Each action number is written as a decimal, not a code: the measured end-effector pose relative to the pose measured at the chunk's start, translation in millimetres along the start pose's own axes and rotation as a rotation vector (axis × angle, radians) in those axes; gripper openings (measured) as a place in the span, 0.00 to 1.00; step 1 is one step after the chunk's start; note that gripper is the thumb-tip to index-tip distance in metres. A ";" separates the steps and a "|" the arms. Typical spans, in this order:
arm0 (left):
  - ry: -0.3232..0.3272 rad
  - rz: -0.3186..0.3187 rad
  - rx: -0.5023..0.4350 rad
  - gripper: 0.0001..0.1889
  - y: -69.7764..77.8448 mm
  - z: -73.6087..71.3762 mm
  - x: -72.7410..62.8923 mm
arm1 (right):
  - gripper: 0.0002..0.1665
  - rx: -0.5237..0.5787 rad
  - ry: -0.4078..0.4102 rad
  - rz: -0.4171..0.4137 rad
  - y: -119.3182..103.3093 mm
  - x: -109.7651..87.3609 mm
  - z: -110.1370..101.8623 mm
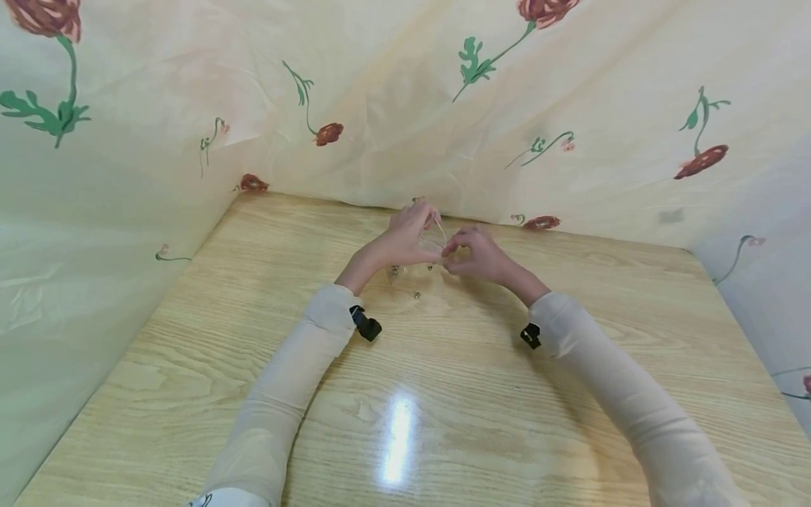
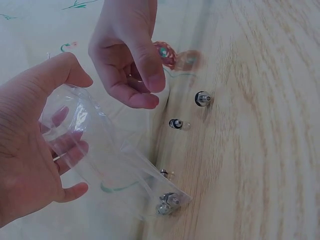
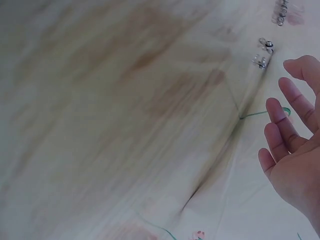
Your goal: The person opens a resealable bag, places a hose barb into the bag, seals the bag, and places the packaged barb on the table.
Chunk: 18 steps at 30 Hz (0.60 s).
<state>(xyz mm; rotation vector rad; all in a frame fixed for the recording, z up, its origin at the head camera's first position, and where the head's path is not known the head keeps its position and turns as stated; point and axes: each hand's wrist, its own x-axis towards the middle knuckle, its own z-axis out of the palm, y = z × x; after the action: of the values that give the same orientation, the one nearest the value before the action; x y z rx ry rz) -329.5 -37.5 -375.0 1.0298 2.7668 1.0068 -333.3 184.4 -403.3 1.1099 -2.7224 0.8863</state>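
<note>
The clear bag was toward twelve o'clock on the table: probably light, limp, slippery film, best taken by its rim, where the left hand gripped it. Shiny pieces sat in its corner. Whether the right hand, at three o'clock, held anything, I couldn't tell.

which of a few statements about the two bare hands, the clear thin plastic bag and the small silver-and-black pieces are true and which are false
1. The bare left hand holds a clear, thin plastic bag. True.
2. The bare right hand is far away from the left hand. False: the two hands are close together.
3. Small, shiny silver-and-black pieces lie on the pale wood-grain table. True.
4. The cream cloth backdrop has blue stripes. False: it has red flowers.
5. A small black device sits at each cream sleeve's cuff. True.
</note>
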 end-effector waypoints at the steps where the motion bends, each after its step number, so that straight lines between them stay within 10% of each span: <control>1: 0.001 0.001 0.001 0.29 -0.1 0.0 0.2 | 0.06 -0.001 -0.002 -0.004 0.5 0.5 0.8; 18: 0.000 -0.008 -0.033 0.24 -0.7 -2.4 -1.3 | 0.14 0.031 -0.087 0.055 4.7 6.4 6.1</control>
<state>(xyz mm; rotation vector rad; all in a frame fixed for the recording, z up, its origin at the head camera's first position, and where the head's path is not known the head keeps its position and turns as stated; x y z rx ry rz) -329.5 -40.0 -373.7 1.0136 2.7422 1.0476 -340.3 179.8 -408.9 1.1094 -2.8318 0.9112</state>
